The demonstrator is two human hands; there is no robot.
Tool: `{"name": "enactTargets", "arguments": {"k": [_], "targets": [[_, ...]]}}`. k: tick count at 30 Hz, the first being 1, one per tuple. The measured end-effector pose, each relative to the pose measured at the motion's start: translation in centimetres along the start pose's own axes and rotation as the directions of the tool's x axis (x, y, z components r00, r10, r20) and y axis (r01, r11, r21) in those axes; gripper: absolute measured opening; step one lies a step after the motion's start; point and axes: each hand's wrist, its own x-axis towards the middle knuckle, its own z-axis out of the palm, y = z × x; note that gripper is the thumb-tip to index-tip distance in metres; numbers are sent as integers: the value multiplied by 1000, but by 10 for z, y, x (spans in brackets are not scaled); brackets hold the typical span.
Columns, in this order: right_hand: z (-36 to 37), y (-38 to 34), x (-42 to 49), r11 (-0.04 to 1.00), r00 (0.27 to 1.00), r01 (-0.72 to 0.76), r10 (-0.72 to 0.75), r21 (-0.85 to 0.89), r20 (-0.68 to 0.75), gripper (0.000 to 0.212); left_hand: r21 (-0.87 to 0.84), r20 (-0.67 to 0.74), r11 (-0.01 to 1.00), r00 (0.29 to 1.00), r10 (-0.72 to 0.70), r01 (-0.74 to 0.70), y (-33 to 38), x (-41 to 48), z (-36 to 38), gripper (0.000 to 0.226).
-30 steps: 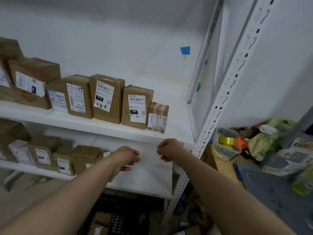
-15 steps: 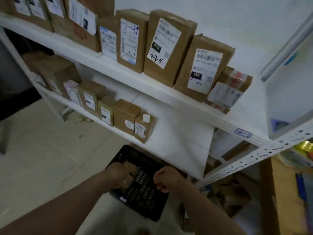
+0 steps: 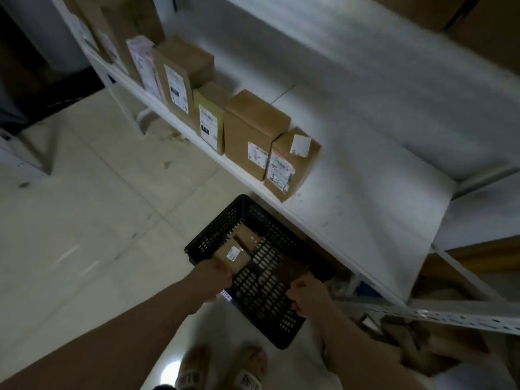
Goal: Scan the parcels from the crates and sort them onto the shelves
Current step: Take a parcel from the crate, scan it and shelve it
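**While the crate sits under the shelf edge, both hands are down at it**

Since the parcels must come out before scanning, I have both hands low at the black crate (image 3: 261, 291) on the floor (image 3: 84, 220) in the head view. My left hand (image 3: 216, 277) is curled at the near edge of a labelled parcel (image 3: 232, 256) and seems to grip it. A second parcel (image 3: 247, 239) lies just behind. My right hand (image 3: 306, 294) is curled over the crate's right side; whether it holds anything I cannot tell. The shelf (image 3: 365, 206) overhangs the crate's far end, so I judge a lift must come toward me first. Right of the end box (image 3: 289, 167) the board lies bare, room for placing.
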Motion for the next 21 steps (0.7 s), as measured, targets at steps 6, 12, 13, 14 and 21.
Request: {"name": "enactTargets", "arguments": {"k": [6, 12, 13, 14, 21], "targets": [[49, 6, 98, 998, 1000, 26, -26, -63, -2, 22, 75, 42, 997, 999, 0, -3, -27, 98, 15, 31], [105, -1, 217, 996, 998, 69, -68, -56, 13, 10, 108, -17, 993, 999, 39, -37, -55, 207, 21, 10], [113, 0, 238, 997, 998, 70, -70, -43, -1, 7, 128, -20, 990, 998, 59, -56, -56, 226, 22, 12], [120, 1, 260, 998, 998, 59, -59, -28, -20, 16, 139, -32, 989, 997, 64, -59, -60, 247, 22, 16], [150, -3, 386, 994, 1000, -18, 18, 112, -1, 36, 194, -97, 976, 987, 125, -104, -81, 355, 28, 19]]}}
